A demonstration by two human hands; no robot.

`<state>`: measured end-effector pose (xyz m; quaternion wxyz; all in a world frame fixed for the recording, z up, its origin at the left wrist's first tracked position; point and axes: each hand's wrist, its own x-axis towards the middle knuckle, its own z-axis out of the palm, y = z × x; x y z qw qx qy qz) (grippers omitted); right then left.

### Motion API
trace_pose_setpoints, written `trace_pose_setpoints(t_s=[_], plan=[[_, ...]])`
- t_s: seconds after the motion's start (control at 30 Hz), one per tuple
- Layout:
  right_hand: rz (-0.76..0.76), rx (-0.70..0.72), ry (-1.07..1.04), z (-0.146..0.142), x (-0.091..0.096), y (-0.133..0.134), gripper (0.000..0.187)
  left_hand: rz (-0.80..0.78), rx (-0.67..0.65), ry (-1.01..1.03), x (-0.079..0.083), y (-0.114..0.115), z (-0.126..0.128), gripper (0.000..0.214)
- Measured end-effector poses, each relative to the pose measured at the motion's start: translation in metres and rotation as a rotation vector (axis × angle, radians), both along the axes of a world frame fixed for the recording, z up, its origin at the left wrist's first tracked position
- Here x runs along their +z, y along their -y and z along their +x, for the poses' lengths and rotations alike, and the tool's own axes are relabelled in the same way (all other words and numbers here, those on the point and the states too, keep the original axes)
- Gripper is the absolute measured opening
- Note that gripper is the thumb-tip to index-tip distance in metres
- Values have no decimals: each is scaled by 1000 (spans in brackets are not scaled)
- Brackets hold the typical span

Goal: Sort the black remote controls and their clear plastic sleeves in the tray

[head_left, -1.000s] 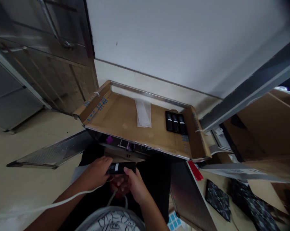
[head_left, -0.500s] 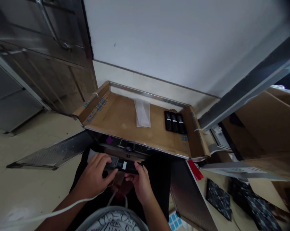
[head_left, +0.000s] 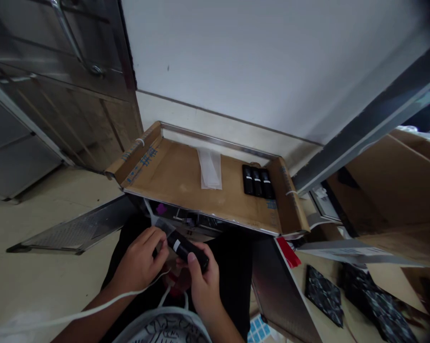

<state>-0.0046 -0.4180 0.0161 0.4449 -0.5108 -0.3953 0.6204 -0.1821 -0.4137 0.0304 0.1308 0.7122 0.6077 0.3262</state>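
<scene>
My right hand (head_left: 204, 271) is wrapped round the lower end of a black, rounded, elongated item (head_left: 188, 250) with a white label band; its exact kind does not show. The item is tilted, its far end up and to the left, above my lap. A clear plastic sleeve (head_left: 161, 224) covers that far end and sticks out beyond it. My left hand (head_left: 143, 257) is closed beside the sleeved end, thumb and index finger pinched together. What lies between those fingertips, if anything, is hidden.
A cardboard-lined tray (head_left: 175, 166) with raised sides stands ahead. On it lie flat clear plastic sleeves (head_left: 211, 169) and three black items (head_left: 258, 181) with white labels. Metal cabinet doors (head_left: 75, 226) stand ajar below. A white cable (head_left: 104, 302) crosses my left forearm.
The black item has turned from nearly level to slanting, its sleeved end swinging up and away. My left fingers have drawn together, and my right hand has wrapped further round the lower end.
</scene>
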Motion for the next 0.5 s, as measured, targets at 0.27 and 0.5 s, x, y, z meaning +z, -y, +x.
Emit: trace_pose_setpoints(t_s=[0.27,0.5], plan=[[349,159,346,6,37,11,25,-63,-20,311,9,16,21,15],[72,62,166,4,20,12,56,-132,-22,370,1,22,38,16]])
